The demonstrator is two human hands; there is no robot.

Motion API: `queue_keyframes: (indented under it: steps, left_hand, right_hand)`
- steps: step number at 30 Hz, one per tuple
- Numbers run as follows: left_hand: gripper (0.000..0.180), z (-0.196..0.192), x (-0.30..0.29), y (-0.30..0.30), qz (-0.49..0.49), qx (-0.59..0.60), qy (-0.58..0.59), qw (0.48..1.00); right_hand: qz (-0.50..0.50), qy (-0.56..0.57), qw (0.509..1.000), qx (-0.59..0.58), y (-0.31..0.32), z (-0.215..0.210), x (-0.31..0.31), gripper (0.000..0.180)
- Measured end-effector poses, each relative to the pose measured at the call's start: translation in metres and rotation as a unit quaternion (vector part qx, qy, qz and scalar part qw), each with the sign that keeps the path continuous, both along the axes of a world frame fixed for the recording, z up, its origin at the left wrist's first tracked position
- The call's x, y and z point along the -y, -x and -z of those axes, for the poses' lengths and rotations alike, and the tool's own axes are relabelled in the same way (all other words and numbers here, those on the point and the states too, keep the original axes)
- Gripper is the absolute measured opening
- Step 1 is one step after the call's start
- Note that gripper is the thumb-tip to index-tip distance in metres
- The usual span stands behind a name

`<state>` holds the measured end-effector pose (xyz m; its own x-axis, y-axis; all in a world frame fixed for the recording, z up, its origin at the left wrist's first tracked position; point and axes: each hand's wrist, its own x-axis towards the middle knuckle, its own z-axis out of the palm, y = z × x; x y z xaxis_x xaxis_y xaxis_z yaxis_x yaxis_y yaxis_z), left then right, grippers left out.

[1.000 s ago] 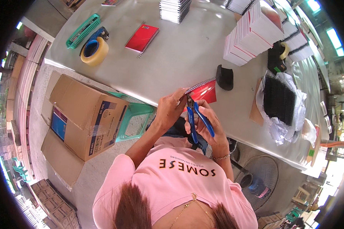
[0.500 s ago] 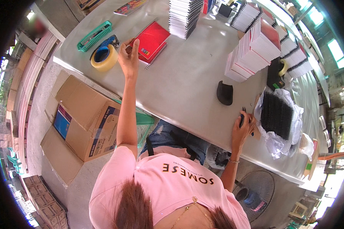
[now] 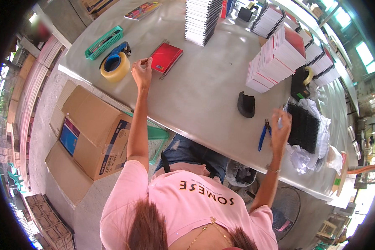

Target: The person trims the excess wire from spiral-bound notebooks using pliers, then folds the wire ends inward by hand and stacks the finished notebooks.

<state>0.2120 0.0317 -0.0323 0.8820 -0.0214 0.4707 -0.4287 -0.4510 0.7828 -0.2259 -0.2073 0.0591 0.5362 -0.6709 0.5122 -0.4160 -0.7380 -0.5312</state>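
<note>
Left hand was held part-curled beside notebook on table; right hand, part-curled by black coils. Grip couldn't be confirmed. Lettering was seen on notebook, shirt.

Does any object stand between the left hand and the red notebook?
Nothing visible does. The left hand is right beside the red notebook; the tape roll sits on the hand's other side, clear of that path.

Head-worn fisheye, downward over both hands
</note>
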Motion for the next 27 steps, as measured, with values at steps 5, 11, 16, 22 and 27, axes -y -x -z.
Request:
queue_keyframes:
  steps: [5, 11, 16, 22, 27]
  left_hand:
    - [0.027, -0.007, 0.007, 0.004, -0.02, 0.017, -0.043, 0.999]
    - [0.025, -0.007, 0.012, 0.009, -0.008, 0.031, -0.05, 0.998]
    - [0.027, 0.003, -0.004, -0.005, -0.037, 0.097, -0.025, 0.994]
    - [0.023, -0.034, 0.021, 0.032, 0.02, 0.088, 0.045, 0.995]
    - [0.027, -0.111, 0.045, 0.085, 0.172, 0.079, 0.145, 0.971]
  right_hand:
    - [-0.054, -0.087, 0.982, 0.156, -0.03, -0.069, 0.051, 0.026]
    - [-0.01, -0.136, 0.977, 0.163, -0.068, -0.125, 0.098, 0.064]
    - [-0.026, -0.252, 0.964, 0.078, -0.107, -0.135, 0.115, 0.068]
    - [0.063, -0.159, 0.975, 0.141, -0.099, -0.139, 0.129, 0.039]
    - [0.055, 0.1, 0.97, 0.217, -0.102, -0.146, 0.089, 0.027]
